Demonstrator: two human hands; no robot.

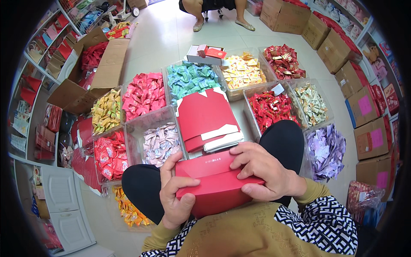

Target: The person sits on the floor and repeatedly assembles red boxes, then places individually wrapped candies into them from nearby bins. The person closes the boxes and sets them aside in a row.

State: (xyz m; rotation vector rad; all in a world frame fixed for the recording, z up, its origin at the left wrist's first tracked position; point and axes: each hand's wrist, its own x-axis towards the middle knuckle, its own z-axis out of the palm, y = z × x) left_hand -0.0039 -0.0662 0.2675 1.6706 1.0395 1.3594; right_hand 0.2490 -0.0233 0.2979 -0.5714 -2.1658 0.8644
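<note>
A red folded cardboard box (218,192) rests at my lap, with a line of printed writing on its upper panel. My left hand (176,189) grips its left end, thumb and fingers spread along the edge. On the right end, my right hand (261,170) holds it, fingers over the top panel and thumb at the front. What the box contains is hidden. Just beyond it lies a stack of flat red card blanks (208,119) with white undersides. Left of the stack stands a clear plastic bin (133,141) of pale pink wrapped sweets (162,143).
More bins hold pink sweets (144,94), teal sweets (192,78), red sweets (269,107) and purple sweets (325,151). A small open box (205,55) sits across two bins. Cardboard cartons (369,107) line the right; an open carton (109,64) stands left. Another person's legs (196,14) are ahead.
</note>
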